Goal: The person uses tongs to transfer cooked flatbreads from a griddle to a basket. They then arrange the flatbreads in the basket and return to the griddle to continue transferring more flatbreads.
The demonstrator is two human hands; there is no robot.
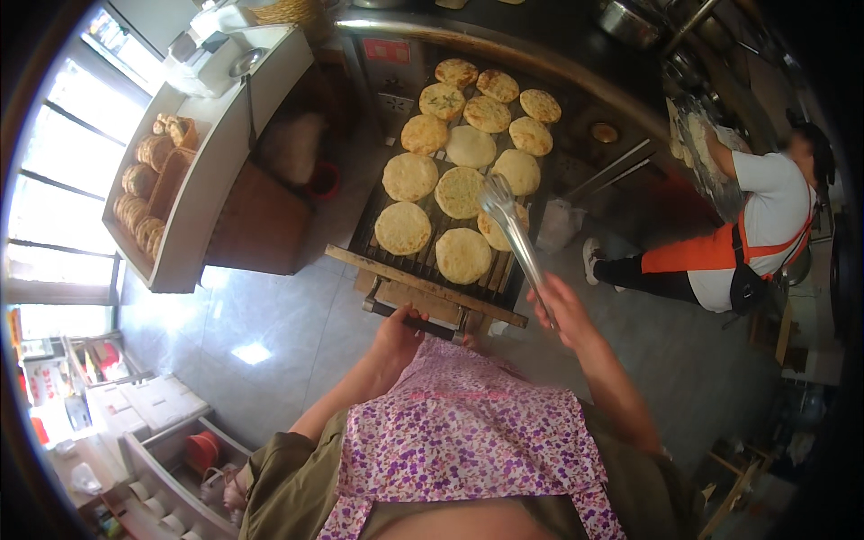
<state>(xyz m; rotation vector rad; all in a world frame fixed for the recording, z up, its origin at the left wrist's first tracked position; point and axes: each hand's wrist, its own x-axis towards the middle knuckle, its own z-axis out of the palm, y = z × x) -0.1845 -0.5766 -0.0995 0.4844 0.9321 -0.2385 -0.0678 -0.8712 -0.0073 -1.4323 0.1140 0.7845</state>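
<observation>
A pulled-out oven rack point(430, 260) carries several round flatbreads, some pale and others browned, a few flecked with green. My left hand point(397, 335) grips the dark bar handle point(418, 322) at the rack's front. In my right hand point(565, 309) is a pair of metal tongs point(518, 237), pointing away from me over the rack. The tong tips lie over a green-flecked flatbread point(459, 194) and partly cover a browned flatbread point(498, 228). Whether they touch either one I cannot tell. Closest to the front edge sits a pale flatbread point(464, 256).
On the left, a white counter point(233, 115) holds baked breads point(140, 181) in baskets. At the right, a co-worker in an orange apron point(688, 251) has a hand at dough on a worktop. A metal-edged counter point(405, 30) runs above the oven. Plastic bag point(560, 223) beside the rack.
</observation>
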